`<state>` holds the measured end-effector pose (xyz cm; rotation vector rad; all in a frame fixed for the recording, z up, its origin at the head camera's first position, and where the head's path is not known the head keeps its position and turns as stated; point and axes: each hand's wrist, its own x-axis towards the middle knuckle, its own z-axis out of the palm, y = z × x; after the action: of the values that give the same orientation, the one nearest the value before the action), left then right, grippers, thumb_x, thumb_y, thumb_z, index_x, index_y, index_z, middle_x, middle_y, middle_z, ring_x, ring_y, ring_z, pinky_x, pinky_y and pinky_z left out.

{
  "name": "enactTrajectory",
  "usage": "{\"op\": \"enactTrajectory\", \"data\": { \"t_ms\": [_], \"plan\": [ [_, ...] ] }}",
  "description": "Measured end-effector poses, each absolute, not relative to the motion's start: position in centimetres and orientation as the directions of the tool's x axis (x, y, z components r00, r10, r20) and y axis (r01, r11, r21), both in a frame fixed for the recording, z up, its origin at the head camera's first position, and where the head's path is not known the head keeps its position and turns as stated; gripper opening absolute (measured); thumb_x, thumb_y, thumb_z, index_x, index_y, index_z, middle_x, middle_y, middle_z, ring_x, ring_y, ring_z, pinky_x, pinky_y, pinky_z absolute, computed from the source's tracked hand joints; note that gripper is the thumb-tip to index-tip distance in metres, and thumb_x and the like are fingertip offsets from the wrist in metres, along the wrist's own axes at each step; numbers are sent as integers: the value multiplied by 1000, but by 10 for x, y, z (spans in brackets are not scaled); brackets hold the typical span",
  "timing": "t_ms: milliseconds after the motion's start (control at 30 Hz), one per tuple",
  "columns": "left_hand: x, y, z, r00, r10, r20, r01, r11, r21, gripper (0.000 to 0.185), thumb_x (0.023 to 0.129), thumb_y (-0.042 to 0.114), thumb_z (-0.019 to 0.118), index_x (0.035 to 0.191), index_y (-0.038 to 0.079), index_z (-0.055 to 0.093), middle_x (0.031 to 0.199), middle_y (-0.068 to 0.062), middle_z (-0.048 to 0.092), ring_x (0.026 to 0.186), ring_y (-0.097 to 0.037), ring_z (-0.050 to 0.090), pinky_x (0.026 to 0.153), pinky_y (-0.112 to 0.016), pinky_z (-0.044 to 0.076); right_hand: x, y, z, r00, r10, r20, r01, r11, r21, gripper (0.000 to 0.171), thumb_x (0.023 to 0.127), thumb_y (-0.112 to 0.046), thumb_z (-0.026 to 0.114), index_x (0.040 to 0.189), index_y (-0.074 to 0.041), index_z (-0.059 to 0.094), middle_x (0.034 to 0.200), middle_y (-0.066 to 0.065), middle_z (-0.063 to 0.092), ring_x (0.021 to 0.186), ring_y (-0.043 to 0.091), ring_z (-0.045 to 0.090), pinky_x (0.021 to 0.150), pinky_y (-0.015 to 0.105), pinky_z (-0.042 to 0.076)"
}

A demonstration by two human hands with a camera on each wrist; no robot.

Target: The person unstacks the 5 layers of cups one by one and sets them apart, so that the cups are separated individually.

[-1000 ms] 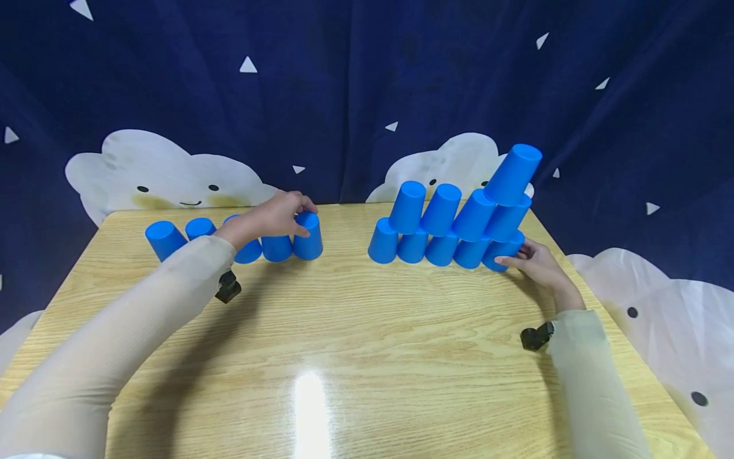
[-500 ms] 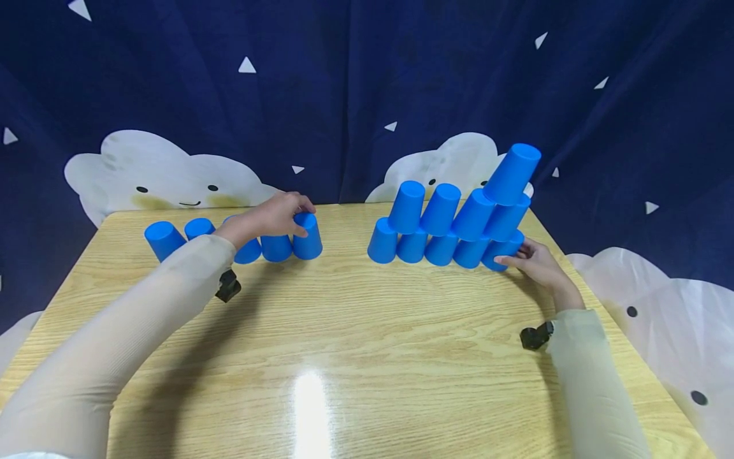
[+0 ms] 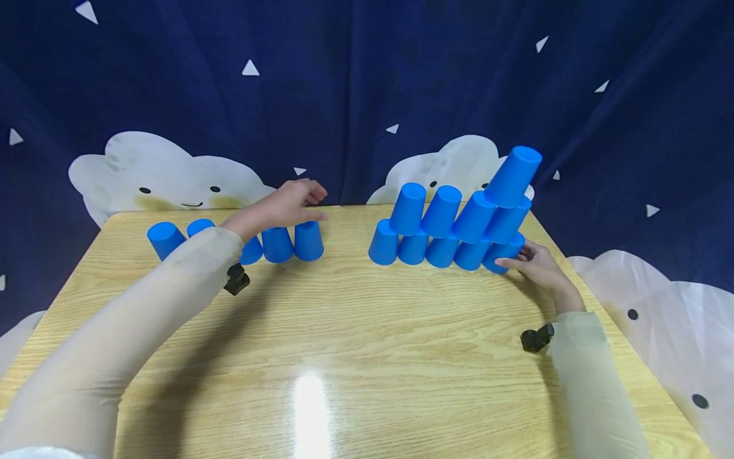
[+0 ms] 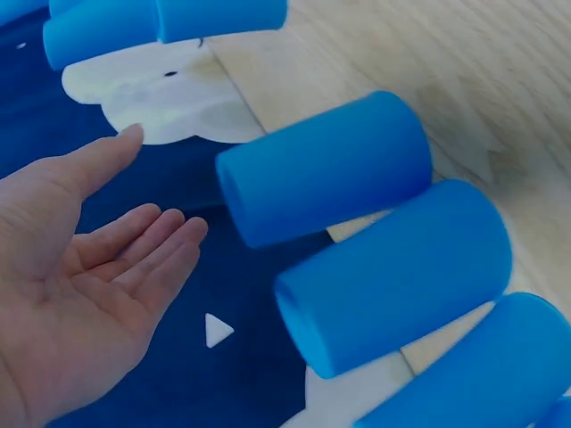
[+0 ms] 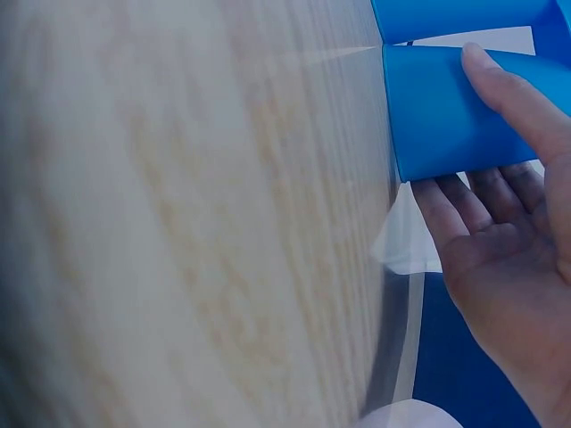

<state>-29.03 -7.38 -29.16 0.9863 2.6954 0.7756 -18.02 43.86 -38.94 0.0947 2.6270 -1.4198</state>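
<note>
Blue cups (image 3: 279, 245) stand upside down in a row on the wooden table (image 3: 367, 344), left of the cup pyramid (image 3: 459, 220); your left hand (image 3: 287, 204) hovers just above the row's end cup (image 3: 309, 241), the one nearest the pyramid, fingers relaxed and apart, holding nothing; your right hand (image 3: 536, 264) rests at the pyramid's right foot, fingertips touching its bottom corner cup (image 3: 503, 251).

Left wrist view: your left hand (image 4: 80, 294) shows an open palm with straight fingers, just beside the end cup (image 4: 326, 174) but clear of it; further row cups lie beyond it.

Right wrist view: your right hand (image 5: 508, 232) touches the corner cup (image 5: 464, 111), thumb laid across its side and fingers extended at its rim; the grip is loose contact, not a clamp.
</note>
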Motion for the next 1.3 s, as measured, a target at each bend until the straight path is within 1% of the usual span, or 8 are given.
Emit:
{"op": "enactTrajectory", "data": {
  "t_ms": [133,367,500,667,833,1000,1300],
  "plan": [
    [-288,-63,-283,-764,643,51,569,635,524,50,94,21,69,131,-7,52,131,-22,54,120,-33,54,102,-41,46,-184,445,-397,-987,-10,-162,128,563,-817,76,99,-26,62,153,4,19,150,29,35,134,44,39,110,53,32],
    [-286,-37,-270,-764,636,110,579,600,552,52,96,27,66,135,-3,51,134,-17,52,123,-29,51,105,-37,43,-177,432,-382,-987,-14,-161,128,542,-830,76,97,-23,64,151,8,21,148,32,35,133,48,37,110,58,30],
    [-284,-19,-260,-765,625,155,584,573,575,51,96,28,66,136,-1,51,134,-13,53,123,-25,51,105,-33,43,-179,435,-385,-987,-16,-160,126,545,-829,76,97,-24,64,152,7,21,148,31,35,134,47,38,110,56,31],
    [-282,7,-248,-748,623,228,617,526,585,50,96,27,66,136,0,50,133,-12,53,123,-22,51,105,-29,42,-187,446,-398,-988,-19,-154,117,560,-821,76,98,-26,62,153,4,20,149,29,35,134,45,39,110,54,32],
    [-279,33,-238,-722,634,277,654,495,573,50,96,29,65,135,1,51,131,-11,55,122,-21,52,103,-27,43,-188,448,-401,-989,-16,-147,114,552,-826,77,98,-26,63,154,3,20,150,28,35,135,44,39,110,53,33],
    [-278,56,-231,-705,644,299,669,463,582,48,97,29,64,135,2,51,131,-11,56,121,-20,53,101,-24,44,-188,447,-400,-989,-14,-150,117,553,-825,78,97,-27,64,154,2,18,151,28,34,135,44,38,110,53,34],
    [-275,97,-218,-718,630,297,633,412,656,53,97,32,63,140,5,48,136,-6,53,124,-15,51,100,-16,41,-188,445,-397,-989,-17,-150,114,568,-815,80,96,-29,65,154,2,19,150,28,34,135,44,38,110,53,34]
  ]
}}
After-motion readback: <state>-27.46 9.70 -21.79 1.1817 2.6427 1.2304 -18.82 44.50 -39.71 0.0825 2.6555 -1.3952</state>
